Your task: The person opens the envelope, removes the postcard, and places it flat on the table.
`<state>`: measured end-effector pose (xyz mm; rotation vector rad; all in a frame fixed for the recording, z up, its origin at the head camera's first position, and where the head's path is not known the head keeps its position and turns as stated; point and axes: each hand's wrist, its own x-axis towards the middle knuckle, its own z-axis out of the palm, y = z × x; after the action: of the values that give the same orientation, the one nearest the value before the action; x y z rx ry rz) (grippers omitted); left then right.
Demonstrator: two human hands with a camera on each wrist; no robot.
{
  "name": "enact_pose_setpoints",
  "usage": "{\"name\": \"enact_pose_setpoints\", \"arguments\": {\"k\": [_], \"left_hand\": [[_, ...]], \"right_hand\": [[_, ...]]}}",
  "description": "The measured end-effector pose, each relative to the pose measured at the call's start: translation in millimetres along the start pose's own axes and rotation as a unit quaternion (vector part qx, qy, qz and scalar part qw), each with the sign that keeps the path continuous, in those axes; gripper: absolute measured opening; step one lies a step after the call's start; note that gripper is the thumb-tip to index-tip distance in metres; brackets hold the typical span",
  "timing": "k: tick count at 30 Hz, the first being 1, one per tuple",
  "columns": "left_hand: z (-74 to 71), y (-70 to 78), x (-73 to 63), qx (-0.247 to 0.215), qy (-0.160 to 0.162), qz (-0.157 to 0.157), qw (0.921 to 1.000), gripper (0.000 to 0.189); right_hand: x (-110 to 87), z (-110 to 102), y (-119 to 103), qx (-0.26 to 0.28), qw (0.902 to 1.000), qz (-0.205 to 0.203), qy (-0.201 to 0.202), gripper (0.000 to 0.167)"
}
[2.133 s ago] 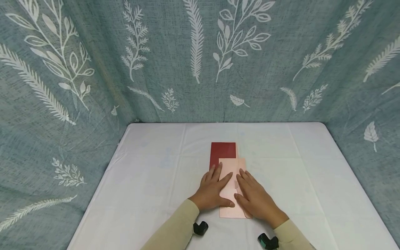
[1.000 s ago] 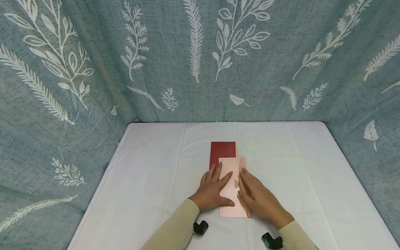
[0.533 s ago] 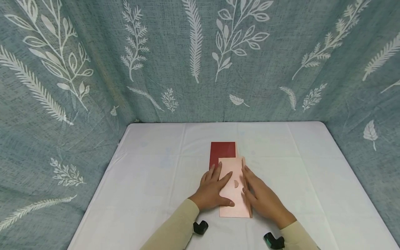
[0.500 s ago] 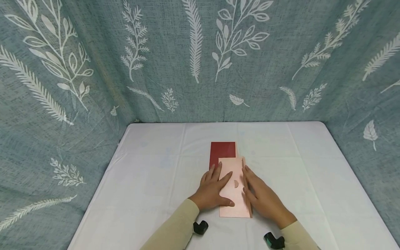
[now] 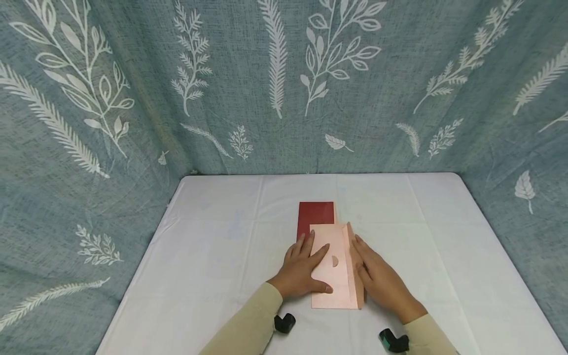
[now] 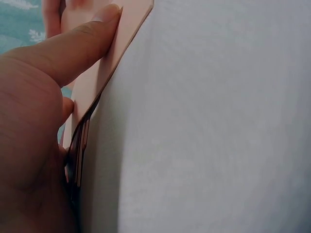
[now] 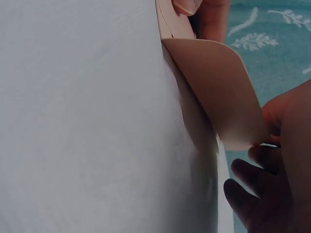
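A: Pink env. (image 5: 339, 283) posn?
B: Mid bench (image 5: 222, 236), overlapping red env. (image 5: 316, 216) on far L side.
A: Fingers?
B: L hand (image 5: 299, 273): released, spread flat atop pink env. R hand (image 5: 385, 283): at raised flap (image 7: 214, 92), R side; pinching or just touching, can't tell.

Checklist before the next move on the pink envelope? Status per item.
1. Left hand steadying the pink envelope: ok, resting on top.
2. Right hand on the flap: ok, at its outer edge.
3. Flap lying flat: not ok, tilted up.
4. Pile squared: not ok, red paper sticks out past the pink envelope's far end.
5. Envelope contents: cannot tell, inside not visible.
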<state>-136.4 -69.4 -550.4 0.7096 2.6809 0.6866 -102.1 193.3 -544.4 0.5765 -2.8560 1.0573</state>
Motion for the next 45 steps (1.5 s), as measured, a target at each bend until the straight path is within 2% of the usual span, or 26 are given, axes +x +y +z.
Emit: {"name": "enact_pose_setpoints", "arguments": {"k": [10,17,29,34,45], "left_hand": [[1.5,-0.6,-0.6,0.000,0.002,0.000,1.0000,0.108],[2.6,-1.8,-0.5,-0.005,0.003,0.000,1.0000,0.108],[0.2,0.7,-0.7,-0.010,0.007,0.002,0.9999,0.105],[0.2,7.1,0.2,-0.009,0.017,-0.004,0.9998,0.101],[12.9,35.7,12.6,0.016,0.056,-0.045,0.9973,0.100]], "right_hand": [[-3.7,0,15,-0.010,0.9990,0.040,-0.018,0.059],[-6.1,2,22,-0.043,0.9985,0.029,-0.018,0.054],[-6.0,3,26,-0.056,0.9979,0.027,-0.019,0.054],[-6.1,3,26,-0.058,0.9979,0.024,-0.019,0.054],[-6.0,1,28,-0.058,0.9978,0.024,-0.021,0.054]]}}
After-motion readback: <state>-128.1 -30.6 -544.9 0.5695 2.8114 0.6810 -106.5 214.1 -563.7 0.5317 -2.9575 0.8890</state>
